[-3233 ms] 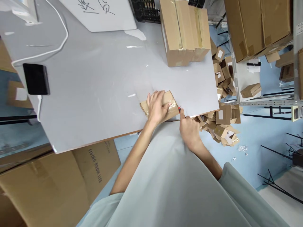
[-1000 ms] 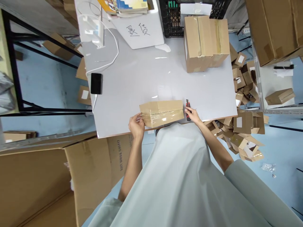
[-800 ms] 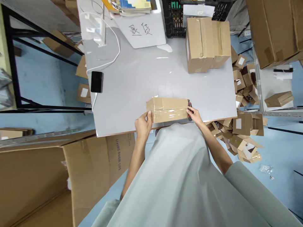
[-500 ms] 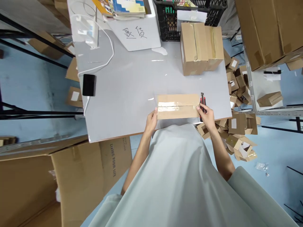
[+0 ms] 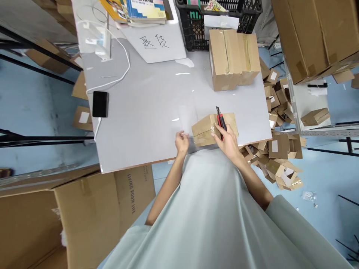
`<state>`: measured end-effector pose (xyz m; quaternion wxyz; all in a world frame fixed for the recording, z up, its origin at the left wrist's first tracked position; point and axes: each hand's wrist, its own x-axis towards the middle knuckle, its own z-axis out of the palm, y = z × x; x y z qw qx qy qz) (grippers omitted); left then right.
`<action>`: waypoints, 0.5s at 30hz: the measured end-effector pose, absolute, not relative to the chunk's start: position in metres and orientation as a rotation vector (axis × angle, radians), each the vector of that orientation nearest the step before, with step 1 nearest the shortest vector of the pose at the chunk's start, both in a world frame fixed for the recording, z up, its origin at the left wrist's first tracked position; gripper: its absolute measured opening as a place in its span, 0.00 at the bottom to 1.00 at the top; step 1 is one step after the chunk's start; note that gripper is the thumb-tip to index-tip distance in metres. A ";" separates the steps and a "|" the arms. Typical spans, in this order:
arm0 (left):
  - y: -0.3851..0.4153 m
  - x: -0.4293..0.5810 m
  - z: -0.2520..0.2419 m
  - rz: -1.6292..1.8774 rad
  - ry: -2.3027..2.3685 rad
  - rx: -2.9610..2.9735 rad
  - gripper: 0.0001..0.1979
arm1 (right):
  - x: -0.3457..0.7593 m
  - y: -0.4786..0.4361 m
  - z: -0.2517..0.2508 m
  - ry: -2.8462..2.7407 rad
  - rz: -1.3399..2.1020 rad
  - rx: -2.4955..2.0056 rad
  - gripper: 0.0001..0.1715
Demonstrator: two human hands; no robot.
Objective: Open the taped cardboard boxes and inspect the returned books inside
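Observation:
A small taped cardboard box [image 5: 204, 130] lies turned at an angle near the front edge of the grey table [image 5: 140, 123]. Over its right part is my right hand [image 5: 227, 142], its fingers closed on a red and black box cutter [image 5: 221, 121] whose tip points away from me. My left hand [image 5: 182, 142] is just left of the box, apart from it, with its fingers curled but apart and nothing in them.
Two taped boxes [image 5: 234, 59] stand at the back right, by a black crate [image 5: 193, 33] and a white bin [image 5: 162, 45]. A phone [image 5: 100, 104] with a white cable lies on the left. Cardboard boxes [image 5: 280, 145] are piled right of the table.
My left hand has let go of the box. My right hand has moved left and picked up the box cutter from beside the box. The box has turned at an angle.

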<state>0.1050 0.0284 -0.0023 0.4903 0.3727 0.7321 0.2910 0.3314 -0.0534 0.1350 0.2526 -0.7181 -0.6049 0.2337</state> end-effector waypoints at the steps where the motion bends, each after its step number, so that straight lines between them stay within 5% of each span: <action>1: 0.029 0.097 0.003 0.756 1.805 0.906 0.12 | 0.328 -0.054 0.133 -1.638 0.685 -1.944 0.30; 10: 0.028 0.073 0.065 1.012 1.636 0.996 0.14 | 0.309 -0.055 0.118 -1.802 0.956 -1.784 0.49; 15: 0.029 0.076 0.080 0.984 1.513 1.062 0.26 | 0.311 -0.057 0.122 -1.962 0.924 -1.772 0.57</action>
